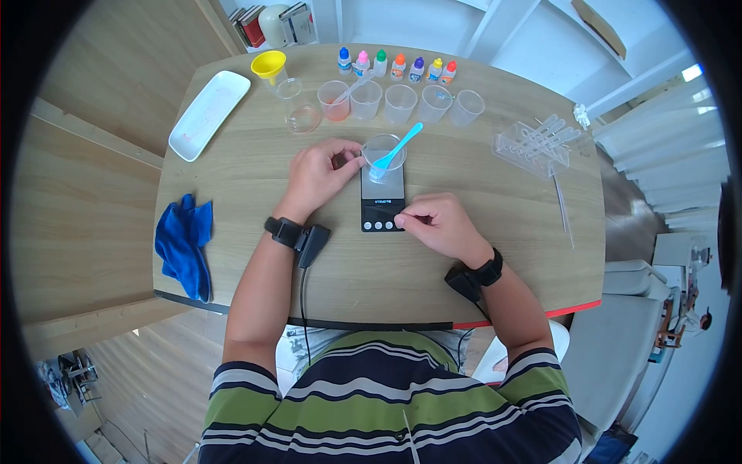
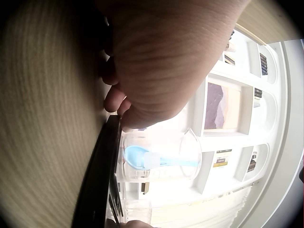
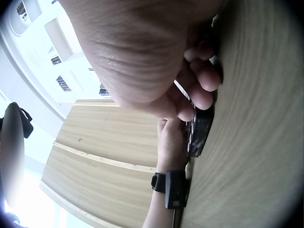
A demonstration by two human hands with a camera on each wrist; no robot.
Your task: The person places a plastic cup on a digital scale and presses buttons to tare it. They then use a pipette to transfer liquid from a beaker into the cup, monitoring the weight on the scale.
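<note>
A black digital scale (image 1: pixel 383 216) with a silver weighing plate lies on the table in the head view. On the plate stands a clear plastic cup (image 1: pixel 398 161), a light-blue spoon (image 1: pixel 403 144) leaning in it with its handle past the rim. My left hand (image 1: pixel 325 172) holds the scale's far left edge, fingertips close beside the cup. At the near right corner, by the row of buttons, my right hand (image 1: pixel 442 220) pinches the scale between thumb and curled fingers. The left wrist view shows the spoon (image 2: pixel 137 156) through the cup wall.
Behind the scale stand several clear cups (image 1: pixel 400 104), one holding pinkish liquid (image 1: pixel 335 112). Farther back are small colored-cap bottles (image 1: pixel 398 69). A yellow funnel (image 1: pixel 268 65) and white tray (image 1: pixel 209 116) are back left; a blue cloth (image 1: pixel 184 243) lies left, a tube rack (image 1: pixel 533 151) right.
</note>
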